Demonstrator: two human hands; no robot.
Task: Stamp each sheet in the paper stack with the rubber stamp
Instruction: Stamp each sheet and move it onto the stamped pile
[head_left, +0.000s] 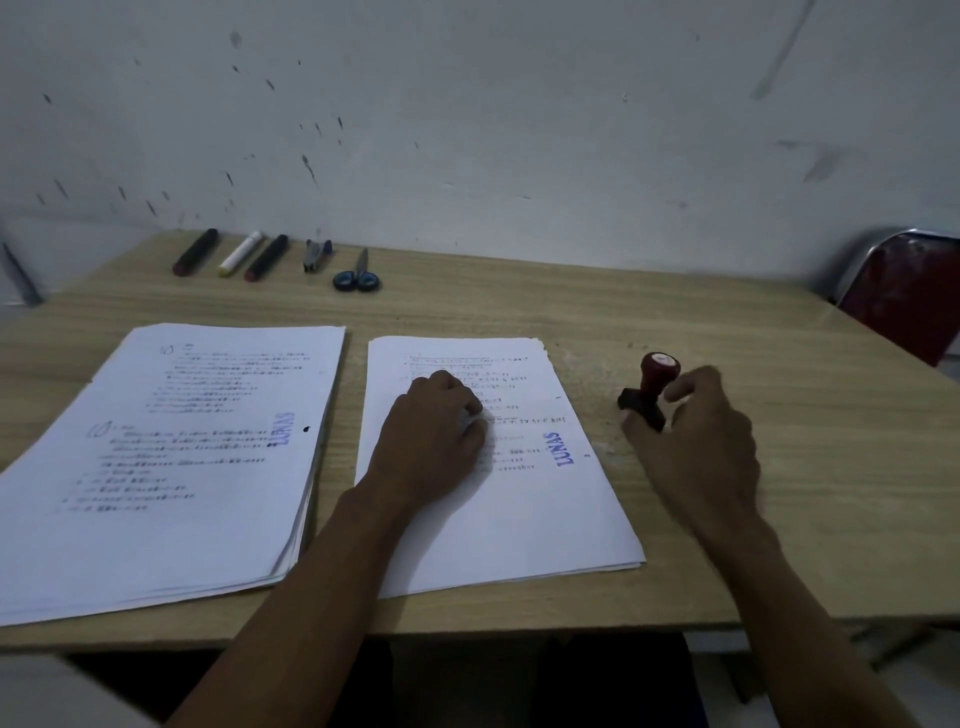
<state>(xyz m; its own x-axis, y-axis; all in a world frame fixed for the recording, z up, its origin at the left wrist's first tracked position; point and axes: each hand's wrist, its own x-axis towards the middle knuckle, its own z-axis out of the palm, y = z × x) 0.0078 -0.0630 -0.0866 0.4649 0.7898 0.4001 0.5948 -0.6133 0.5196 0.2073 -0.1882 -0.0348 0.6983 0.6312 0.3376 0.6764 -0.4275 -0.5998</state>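
Two paper stacks lie on the wooden table. The left stack is thicker, and its top sheet carries a blue "LUNAS" stamp mark. The top sheet of the right stack also shows a blue "LUNAS" mark. My left hand rests on the middle of the right stack with its fingers curled, and it pinches a small fold of the top sheet. The rubber stamp, with a dark red handle and a black base, stands on the table right of that stack. My right hand holds it low, thumb at the base and fingers behind the handle.
Along the wall at the back left lie three markers, a small stapler and blue-handled scissors. A red chair stands at the table's right corner. The table's front edge runs just below the stacks.
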